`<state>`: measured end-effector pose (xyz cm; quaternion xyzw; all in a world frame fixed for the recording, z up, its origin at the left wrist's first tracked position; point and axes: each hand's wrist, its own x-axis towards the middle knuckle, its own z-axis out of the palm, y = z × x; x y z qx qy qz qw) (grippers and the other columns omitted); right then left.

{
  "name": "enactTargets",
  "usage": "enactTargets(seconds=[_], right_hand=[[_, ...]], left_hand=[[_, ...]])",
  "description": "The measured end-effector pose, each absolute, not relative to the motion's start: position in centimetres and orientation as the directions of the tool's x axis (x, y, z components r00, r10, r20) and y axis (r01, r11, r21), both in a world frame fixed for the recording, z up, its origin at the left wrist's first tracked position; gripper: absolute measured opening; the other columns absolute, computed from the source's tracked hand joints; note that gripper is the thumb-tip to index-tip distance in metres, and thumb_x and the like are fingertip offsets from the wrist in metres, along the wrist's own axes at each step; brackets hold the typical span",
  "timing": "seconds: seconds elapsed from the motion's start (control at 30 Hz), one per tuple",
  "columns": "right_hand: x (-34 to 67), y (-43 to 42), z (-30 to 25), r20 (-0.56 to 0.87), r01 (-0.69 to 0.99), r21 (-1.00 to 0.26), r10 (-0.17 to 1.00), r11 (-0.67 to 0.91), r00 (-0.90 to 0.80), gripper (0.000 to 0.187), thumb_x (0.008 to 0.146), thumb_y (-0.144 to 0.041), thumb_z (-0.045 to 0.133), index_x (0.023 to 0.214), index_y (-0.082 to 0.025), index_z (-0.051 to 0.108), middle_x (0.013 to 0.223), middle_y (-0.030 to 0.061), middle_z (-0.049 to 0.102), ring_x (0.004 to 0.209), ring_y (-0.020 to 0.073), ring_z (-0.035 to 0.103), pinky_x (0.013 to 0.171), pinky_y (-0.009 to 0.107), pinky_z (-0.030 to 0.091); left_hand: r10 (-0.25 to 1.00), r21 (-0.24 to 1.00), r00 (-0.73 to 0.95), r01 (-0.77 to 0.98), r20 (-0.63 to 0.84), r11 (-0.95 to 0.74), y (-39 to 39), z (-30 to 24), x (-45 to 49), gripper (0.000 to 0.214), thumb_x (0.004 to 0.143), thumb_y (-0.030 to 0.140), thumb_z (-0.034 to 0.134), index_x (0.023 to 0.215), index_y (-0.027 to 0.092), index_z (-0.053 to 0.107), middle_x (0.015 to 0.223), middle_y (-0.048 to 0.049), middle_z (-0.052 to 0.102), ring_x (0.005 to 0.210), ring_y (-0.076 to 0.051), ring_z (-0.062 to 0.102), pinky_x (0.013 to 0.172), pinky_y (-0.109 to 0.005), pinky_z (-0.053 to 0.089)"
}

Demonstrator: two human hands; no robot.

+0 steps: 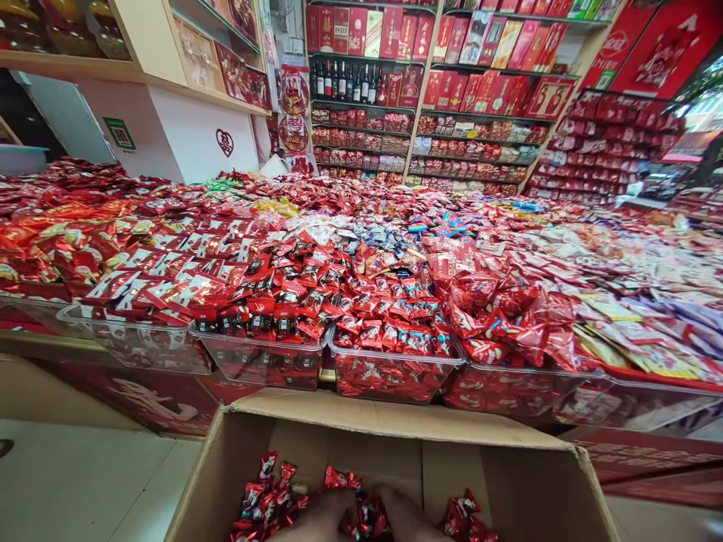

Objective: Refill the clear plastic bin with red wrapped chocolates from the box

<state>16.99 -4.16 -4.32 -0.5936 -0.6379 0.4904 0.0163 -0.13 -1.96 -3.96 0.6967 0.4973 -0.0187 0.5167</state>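
An open cardboard box point(395, 421) stands right below me, with red wrapped candies point(265, 493) on its bottom. Both my hands reach down into it at the lower edge of the view. My left hand point(319, 519) and my right hand point(404, 519) press together around a cluster of the red candies point(367, 516). Only the knuckles and backs of the hands show; the fingers curl inward into the pile. Beyond the box, clear plastic bins point(389, 373) heaped with red candies line the front of a wide display.
The display table point(361, 248) spreads left to right, covered with piles of wrapped sweets, mostly red, some yellow and purple at right point(638, 331). Shelves of red gift boxes and bottles point(361, 79) rise behind. A pale floor point(84, 482) lies at lower left.
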Motion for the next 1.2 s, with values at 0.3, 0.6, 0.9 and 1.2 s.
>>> enactTargets(seconds=[0.3,0.6,0.9,1.2], right_hand=[[18.9,-2.1,-2.8,-0.398,0.267,-0.896,0.908,-0.354,-0.134,0.015,0.062,-0.027,0.054,0.072,-0.015,0.055,0.064,-0.0008,0.056,0.06,0.0118,0.05,0.051,0.021,0.036],[17.6,-2.8,-0.5,-0.576,-0.365,-0.699,0.787,-0.615,-0.222,0.028,0.056,-0.037,0.064,0.066,-0.012,0.057,0.053,-0.0021,0.052,0.047,0.0056,0.047,0.043,0.017,0.033],[17.5,-2.5,-2.4,-0.469,-0.15,-0.862,0.874,-0.485,-0.13,0.03,0.054,-0.027,0.064,0.081,-0.016,0.054,0.058,-0.0049,0.048,0.047,0.0058,0.042,0.043,0.018,0.031],[18.4,-2.8,2.1,-0.363,0.402,-0.886,0.885,-0.231,-0.29,0.01,0.057,-0.012,0.053,0.066,-0.016,0.054,0.052,-0.0052,0.046,0.049,0.0066,0.039,0.044,0.017,0.028]], left_hand=[[0.809,0.888,0.417,0.382,-0.413,0.257,-0.3,-3.3,0.8,0.018,0.061,0.012,0.043,0.078,0.016,0.048,0.056,0.0064,0.042,0.053,-0.008,0.04,0.05,-0.019,0.029],[0.777,0.884,0.453,0.052,-0.436,0.465,-0.6,-0.2,2.1,0.031,0.058,0.035,0.061,0.082,0.016,0.054,0.068,0.0009,0.057,0.061,-0.01,0.051,0.059,-0.024,0.04],[0.839,0.898,0.335,0.062,-0.429,0.435,-0.2,-1.4,2.0,0.021,0.058,0.031,0.06,0.071,0.015,0.053,0.054,0.006,0.049,0.047,-0.007,0.039,0.046,-0.02,0.031],[0.835,0.922,0.403,0.068,-0.375,0.381,-0.1,-0.8,1.7,0.024,0.065,0.035,0.052,0.08,0.017,0.048,0.054,0.0066,0.046,0.052,-0.008,0.041,0.05,-0.021,0.03]])
